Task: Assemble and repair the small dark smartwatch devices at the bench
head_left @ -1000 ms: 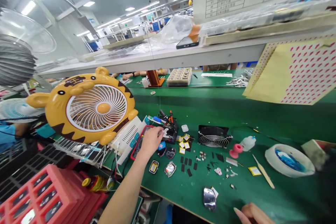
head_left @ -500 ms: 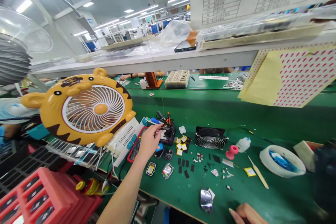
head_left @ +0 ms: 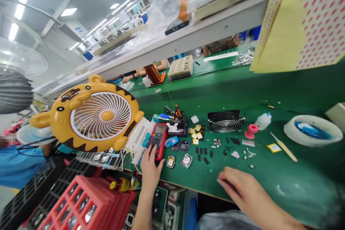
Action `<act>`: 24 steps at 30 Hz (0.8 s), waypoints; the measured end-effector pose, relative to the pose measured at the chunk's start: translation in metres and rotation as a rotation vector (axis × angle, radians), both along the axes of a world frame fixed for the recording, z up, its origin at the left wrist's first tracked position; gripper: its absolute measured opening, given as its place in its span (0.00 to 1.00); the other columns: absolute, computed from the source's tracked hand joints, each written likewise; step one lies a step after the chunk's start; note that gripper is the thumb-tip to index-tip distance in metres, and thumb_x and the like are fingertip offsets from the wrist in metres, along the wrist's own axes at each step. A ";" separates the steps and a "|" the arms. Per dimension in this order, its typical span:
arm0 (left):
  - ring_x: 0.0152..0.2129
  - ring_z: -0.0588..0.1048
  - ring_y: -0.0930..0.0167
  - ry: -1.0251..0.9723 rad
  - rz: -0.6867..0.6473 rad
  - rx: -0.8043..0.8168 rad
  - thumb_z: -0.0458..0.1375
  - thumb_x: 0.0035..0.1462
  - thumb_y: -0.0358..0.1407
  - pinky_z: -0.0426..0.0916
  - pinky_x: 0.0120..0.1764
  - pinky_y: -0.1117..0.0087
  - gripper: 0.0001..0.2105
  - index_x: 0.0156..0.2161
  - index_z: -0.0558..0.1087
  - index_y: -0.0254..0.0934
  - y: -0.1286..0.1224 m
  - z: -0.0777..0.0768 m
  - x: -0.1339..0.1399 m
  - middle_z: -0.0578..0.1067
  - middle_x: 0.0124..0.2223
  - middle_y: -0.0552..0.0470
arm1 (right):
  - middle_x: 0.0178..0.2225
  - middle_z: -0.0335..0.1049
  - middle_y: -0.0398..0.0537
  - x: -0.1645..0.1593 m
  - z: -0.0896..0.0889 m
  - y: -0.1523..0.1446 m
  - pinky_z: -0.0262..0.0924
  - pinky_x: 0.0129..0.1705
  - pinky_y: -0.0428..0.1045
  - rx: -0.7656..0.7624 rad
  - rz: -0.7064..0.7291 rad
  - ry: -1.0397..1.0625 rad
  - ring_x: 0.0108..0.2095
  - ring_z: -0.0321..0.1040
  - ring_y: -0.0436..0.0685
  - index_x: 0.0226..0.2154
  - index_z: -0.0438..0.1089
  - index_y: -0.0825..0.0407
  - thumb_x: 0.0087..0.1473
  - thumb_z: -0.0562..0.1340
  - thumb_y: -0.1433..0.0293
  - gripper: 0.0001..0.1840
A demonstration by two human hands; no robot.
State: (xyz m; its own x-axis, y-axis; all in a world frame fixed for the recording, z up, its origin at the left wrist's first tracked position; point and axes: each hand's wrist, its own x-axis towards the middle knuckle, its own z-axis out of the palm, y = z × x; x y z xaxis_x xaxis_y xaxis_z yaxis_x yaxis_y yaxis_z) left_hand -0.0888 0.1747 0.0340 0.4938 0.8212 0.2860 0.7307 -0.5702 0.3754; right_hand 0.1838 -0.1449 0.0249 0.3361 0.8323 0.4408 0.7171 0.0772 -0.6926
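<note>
At eleven o'clock the left hand (head_left: 150, 165), fingers spread, lay over the red-framed rectangular plastic multimeter (head_left: 159, 131), perhaps steadying it, while at one o'clock the right hand (head_left: 239, 187) curled, its grip hidden.

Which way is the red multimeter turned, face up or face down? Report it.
The red multimeter is face up: its display and dial show, with the left hand at its lower end.
</note>
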 end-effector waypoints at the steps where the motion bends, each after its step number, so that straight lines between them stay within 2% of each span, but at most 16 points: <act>1: 0.76 0.85 0.38 0.014 0.003 0.012 0.74 0.67 0.41 0.81 0.80 0.28 0.31 0.74 0.84 0.59 0.001 -0.004 -0.002 0.90 0.71 0.43 | 0.31 0.84 0.39 -0.008 0.007 0.019 0.79 0.32 0.49 0.012 0.055 -0.019 0.28 0.84 0.58 0.39 0.78 0.40 0.78 0.64 0.74 0.15; 3: 0.77 0.85 0.38 0.035 -0.003 0.027 0.72 0.69 0.42 0.80 0.81 0.28 0.33 0.77 0.81 0.59 0.007 -0.008 -0.004 0.89 0.72 0.42 | 0.30 0.80 0.40 -0.023 0.015 0.055 0.74 0.32 0.50 0.047 0.110 -0.074 0.28 0.81 0.58 0.36 0.73 0.42 0.73 0.60 0.79 0.18; 6: 0.76 0.85 0.39 0.051 -0.019 0.031 0.71 0.69 0.44 0.79 0.82 0.28 0.33 0.77 0.79 0.59 0.017 -0.008 -0.008 0.88 0.73 0.42 | 0.33 0.80 0.41 -0.045 0.016 0.103 0.77 0.41 0.49 0.055 0.163 -0.141 0.34 0.82 0.57 0.34 0.72 0.43 0.68 0.62 0.82 0.17; 11: 0.76 0.85 0.39 0.036 -0.026 -0.004 0.65 0.72 0.51 0.77 0.83 0.27 0.32 0.78 0.75 0.57 0.034 -0.007 -0.018 0.87 0.75 0.40 | 0.39 0.85 0.41 -0.068 0.018 0.154 0.81 0.57 0.49 -0.005 0.171 -0.274 0.43 0.85 0.56 0.38 0.80 0.47 0.56 0.66 0.84 0.16; 13: 0.76 0.86 0.39 0.017 -0.020 -0.030 0.64 0.72 0.53 0.78 0.83 0.28 0.32 0.77 0.75 0.56 0.037 -0.010 -0.020 0.87 0.75 0.40 | 0.40 0.86 0.39 -0.075 0.023 0.167 0.78 0.67 0.50 -0.038 0.171 -0.322 0.48 0.86 0.54 0.39 0.83 0.49 0.57 0.64 0.86 0.19; 15: 0.75 0.86 0.38 -0.012 -0.010 -0.053 0.64 0.71 0.54 0.80 0.81 0.28 0.32 0.77 0.76 0.56 0.038 -0.016 -0.021 0.88 0.74 0.40 | 0.41 0.88 0.39 -0.082 0.026 0.180 0.74 0.73 0.53 -0.066 0.167 -0.370 0.51 0.87 0.53 0.40 0.85 0.52 0.62 0.60 0.87 0.22; 18: 0.74 0.86 0.38 -0.077 0.007 -0.078 0.65 0.68 0.55 0.81 0.79 0.29 0.31 0.74 0.78 0.59 0.039 -0.024 -0.021 0.88 0.73 0.42 | 0.46 0.92 0.45 -0.090 0.027 0.204 0.78 0.70 0.56 -0.096 0.155 -0.431 0.55 0.89 0.56 0.45 0.88 0.55 0.73 0.58 0.87 0.23; 20: 0.74 0.87 0.39 -0.135 0.025 -0.091 0.66 0.66 0.56 0.82 0.79 0.30 0.31 0.72 0.80 0.58 0.042 -0.029 -0.022 0.89 0.72 0.43 | 0.50 0.93 0.48 -0.092 0.023 0.224 0.84 0.64 0.58 -0.106 0.176 -0.469 0.56 0.90 0.60 0.46 0.87 0.54 0.80 0.65 0.82 0.15; 22: 0.72 0.88 0.39 -0.201 0.046 -0.107 0.67 0.63 0.59 0.84 0.78 0.31 0.33 0.70 0.81 0.52 0.046 -0.031 -0.022 0.90 0.70 0.41 | 0.50 0.93 0.47 -0.092 0.019 0.244 0.88 0.58 0.58 -0.117 0.243 -0.515 0.52 0.90 0.61 0.46 0.86 0.52 0.80 0.75 0.73 0.04; 24: 0.69 0.90 0.38 -0.264 0.059 -0.132 0.70 0.59 0.61 0.87 0.74 0.34 0.35 0.67 0.83 0.47 0.051 -0.030 -0.023 0.91 0.67 0.39 | 0.49 0.92 0.45 -0.091 0.015 0.263 0.89 0.55 0.59 -0.137 0.321 -0.571 0.50 0.90 0.61 0.45 0.85 0.52 0.78 0.79 0.69 0.07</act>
